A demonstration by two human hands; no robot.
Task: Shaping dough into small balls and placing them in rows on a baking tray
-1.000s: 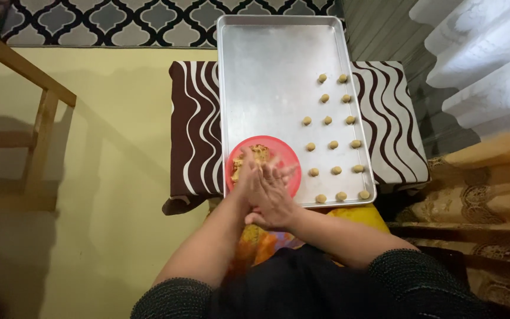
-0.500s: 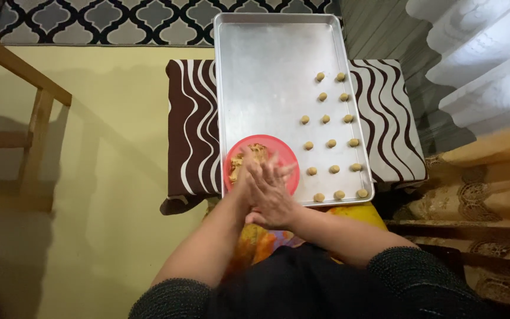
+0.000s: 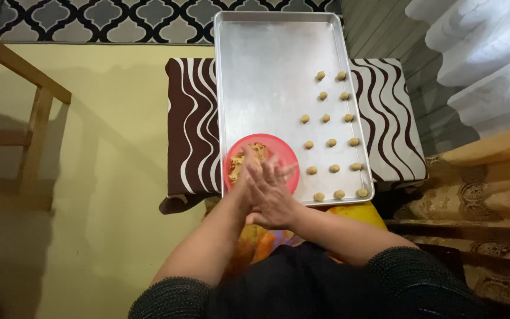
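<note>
Dough, likely hidden, between flat pressed hands [image 3: 267,192] over red bowl [image 3: 278,155].

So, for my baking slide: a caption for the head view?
Palms pressed together over a red bowl of dough, beside a baking tray.

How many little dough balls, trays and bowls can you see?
Small dough balls on the tray: 16
Silver baking tray: 1
Red bowl holding dough: 1
Total: 18
</note>
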